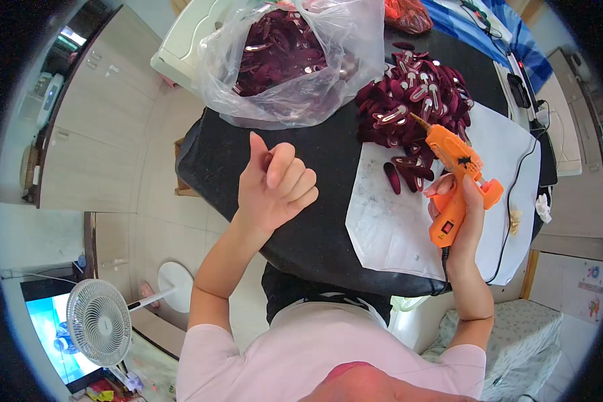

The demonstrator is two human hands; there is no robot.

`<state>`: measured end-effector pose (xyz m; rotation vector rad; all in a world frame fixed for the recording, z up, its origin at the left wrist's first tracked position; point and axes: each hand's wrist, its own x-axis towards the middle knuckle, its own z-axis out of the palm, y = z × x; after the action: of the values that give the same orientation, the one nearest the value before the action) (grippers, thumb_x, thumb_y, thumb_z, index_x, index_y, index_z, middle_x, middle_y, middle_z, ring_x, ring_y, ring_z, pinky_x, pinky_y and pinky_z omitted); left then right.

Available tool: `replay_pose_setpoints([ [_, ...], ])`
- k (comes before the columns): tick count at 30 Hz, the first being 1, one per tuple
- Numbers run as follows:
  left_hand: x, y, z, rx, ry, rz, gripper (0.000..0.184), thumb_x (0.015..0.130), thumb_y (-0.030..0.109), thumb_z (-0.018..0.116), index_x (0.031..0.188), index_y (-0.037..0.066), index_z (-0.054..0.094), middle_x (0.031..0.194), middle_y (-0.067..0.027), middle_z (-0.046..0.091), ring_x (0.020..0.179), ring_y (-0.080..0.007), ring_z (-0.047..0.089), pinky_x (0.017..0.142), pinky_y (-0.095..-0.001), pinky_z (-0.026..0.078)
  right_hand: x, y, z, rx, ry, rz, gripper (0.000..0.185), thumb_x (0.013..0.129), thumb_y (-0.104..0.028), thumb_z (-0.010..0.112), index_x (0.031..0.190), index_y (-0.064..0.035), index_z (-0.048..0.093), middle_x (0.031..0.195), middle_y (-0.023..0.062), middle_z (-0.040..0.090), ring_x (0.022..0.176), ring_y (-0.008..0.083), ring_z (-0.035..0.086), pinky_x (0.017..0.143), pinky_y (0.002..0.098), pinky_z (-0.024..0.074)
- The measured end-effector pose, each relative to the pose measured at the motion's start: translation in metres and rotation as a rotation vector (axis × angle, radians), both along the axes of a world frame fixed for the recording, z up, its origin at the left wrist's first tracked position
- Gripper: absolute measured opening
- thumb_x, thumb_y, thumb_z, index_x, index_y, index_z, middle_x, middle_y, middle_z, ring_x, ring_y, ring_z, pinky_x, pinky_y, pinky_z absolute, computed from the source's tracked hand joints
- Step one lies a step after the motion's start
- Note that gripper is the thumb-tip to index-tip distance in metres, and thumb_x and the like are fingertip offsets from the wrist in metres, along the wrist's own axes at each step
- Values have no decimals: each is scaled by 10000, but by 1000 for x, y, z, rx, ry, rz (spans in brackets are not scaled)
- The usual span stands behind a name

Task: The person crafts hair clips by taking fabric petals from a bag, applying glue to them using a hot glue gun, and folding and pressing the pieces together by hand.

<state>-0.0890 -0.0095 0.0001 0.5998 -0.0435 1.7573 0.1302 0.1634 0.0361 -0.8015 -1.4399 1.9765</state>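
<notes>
My right hand (472, 194) is wrapped round the grip of an orange hot glue gun (454, 149). The gun's nozzle points up and left, over a heap of maroon velvet hair clips (415, 87) with silver metal backs. A few loose clips (393, 178) lie at the heap's near edge on a white sheet (388, 228). Over the black table, left of the sheet, my left hand (281, 181) is closed with the thumb raised. Between its thumb and forefinger shows a bit of a maroon hair clip (268, 159), mostly hidden by the fingers.
A clear plastic bag (275, 110) full of maroon clips stands open at the back of the black table (301, 234). The gun's black cord (509, 201) runs along the right side. A crumpled white tissue (543, 209) lies at the right edge. A fan (100, 323) stands at lower left.
</notes>
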Motion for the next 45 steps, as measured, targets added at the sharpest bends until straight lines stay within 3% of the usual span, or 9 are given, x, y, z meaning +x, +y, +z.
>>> replay_pose_setpoints([
  [15,1,-2,-6,-105,-39,77,516,1031,376,263,619,105,413,508,7,326,495,-102,281,487,-253,274,-4,-3,2,39,-27,-17,368,909,-421,464,766,-86,519,723,71,594,572,75,479,470,199,338],
  [18,-2,3,-8,60,-8,-23,514,1017,422,265,853,57,587,482,22,262,470,-96,244,474,-254,254,-2,-4,3,33,-31,-22,371,908,-422,465,767,-83,519,716,77,592,559,80,471,465,202,330],
  [21,0,-3,-4,-21,-7,-5,549,1003,459,263,1313,62,481,468,22,212,451,-89,223,466,-252,241,0,-4,1,9,2,-9,348,913,-396,477,820,-68,547,731,84,614,555,88,494,478,213,356],
  [24,1,-1,-2,88,-103,-25,605,998,467,271,1483,115,190,460,18,219,433,-89,230,456,-252,232,4,-3,1,13,24,15,339,916,-383,483,848,-61,562,741,87,625,555,89,506,488,216,370],
  [30,-3,-5,-2,229,-275,1,509,987,402,390,1408,115,388,406,37,307,344,-71,256,379,-235,209,3,-4,4,16,23,25,340,914,-382,485,850,-57,561,744,83,624,571,83,509,505,213,374],
  [33,-6,-5,-8,314,-274,-13,547,989,445,362,1429,121,345,417,11,314,369,-88,315,385,-247,277,2,-5,3,5,24,24,337,913,-381,490,861,-56,561,746,63,612,589,85,521,515,213,379],
  [39,-3,-4,-1,300,-318,-41,489,991,436,364,1376,141,424,424,13,286,383,-84,302,406,-242,259,1,-6,5,-19,18,-10,329,918,-372,483,897,-51,553,754,64,602,600,102,530,515,220,390],
  [42,-5,7,-5,-10,-221,31,445,995,400,377,1308,105,492,464,43,283,401,-74,299,420,-227,256,4,-6,5,8,52,-31,331,919,-375,468,903,-51,533,774,74,595,620,108,530,513,223,391],
  [45,-6,47,7,-520,345,111,418,993,412,387,1225,94,532,534,54,289,479,-81,292,451,-237,254,8,-6,7,38,110,-44,357,914,-410,450,860,-60,502,782,79,574,630,113,516,505,220,371],
])
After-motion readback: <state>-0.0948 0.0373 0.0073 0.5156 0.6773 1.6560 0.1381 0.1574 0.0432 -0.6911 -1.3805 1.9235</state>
